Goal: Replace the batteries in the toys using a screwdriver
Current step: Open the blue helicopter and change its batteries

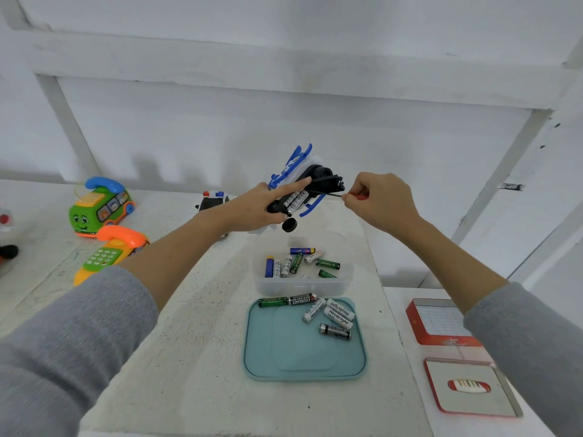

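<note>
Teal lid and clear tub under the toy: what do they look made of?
Teal lid: apparently plastic, smooth and semi-glossy, with a moulded raised rim. Clear tub: likely translucent, slightly frosted plastic; the batteries inside show through its wall.

Bare workshop-like room: white-painted bench (195, 357), white wall (284, 127) w/ braces.

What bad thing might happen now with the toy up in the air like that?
The batteries in the toy show uncovered while the left hand holds it tilted above the clear tub, so they might slide out. The screwdriver, pinched by the right hand, could slip off and poke a finger. The loose batteries on the teal lid may roll away.
</note>
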Demonstrator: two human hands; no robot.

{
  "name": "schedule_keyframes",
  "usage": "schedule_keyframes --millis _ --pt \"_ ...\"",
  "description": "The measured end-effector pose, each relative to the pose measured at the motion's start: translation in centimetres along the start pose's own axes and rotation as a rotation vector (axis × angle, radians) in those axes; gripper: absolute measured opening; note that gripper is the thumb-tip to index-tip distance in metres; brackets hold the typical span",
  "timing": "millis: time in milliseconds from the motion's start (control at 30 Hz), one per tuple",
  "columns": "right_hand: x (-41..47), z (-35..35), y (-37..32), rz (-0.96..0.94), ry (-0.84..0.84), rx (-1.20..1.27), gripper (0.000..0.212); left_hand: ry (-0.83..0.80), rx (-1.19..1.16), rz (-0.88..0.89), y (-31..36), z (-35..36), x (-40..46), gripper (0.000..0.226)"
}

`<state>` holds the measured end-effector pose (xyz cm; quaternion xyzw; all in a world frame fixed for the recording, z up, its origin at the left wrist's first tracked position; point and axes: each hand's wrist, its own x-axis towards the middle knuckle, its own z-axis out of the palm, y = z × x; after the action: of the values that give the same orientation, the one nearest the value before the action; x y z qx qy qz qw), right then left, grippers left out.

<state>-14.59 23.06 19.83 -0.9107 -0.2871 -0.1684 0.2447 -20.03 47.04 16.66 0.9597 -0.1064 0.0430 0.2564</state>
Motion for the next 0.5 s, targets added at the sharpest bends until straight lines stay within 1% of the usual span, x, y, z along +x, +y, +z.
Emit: schedule_keyframes --millis 200,400,500 --pt "-0.1 -0.3 0.7 0.030 -0.034 0.036 0.012 -0.037 0.039 0.024 0.3 -0.1 0.2 0.073" --pt "0.0 -0.8 1.3 0.045 -0.092 0.008 0.012 -0.078 0.104 0.014 0.4 -0.3 0.4 0.073" --pt "-0.5 -0.6 1.5 0.045 -0.066 0.016 0.012 -0.073 0.093 -0.003 0.3 -0.3 0.5 0.073"
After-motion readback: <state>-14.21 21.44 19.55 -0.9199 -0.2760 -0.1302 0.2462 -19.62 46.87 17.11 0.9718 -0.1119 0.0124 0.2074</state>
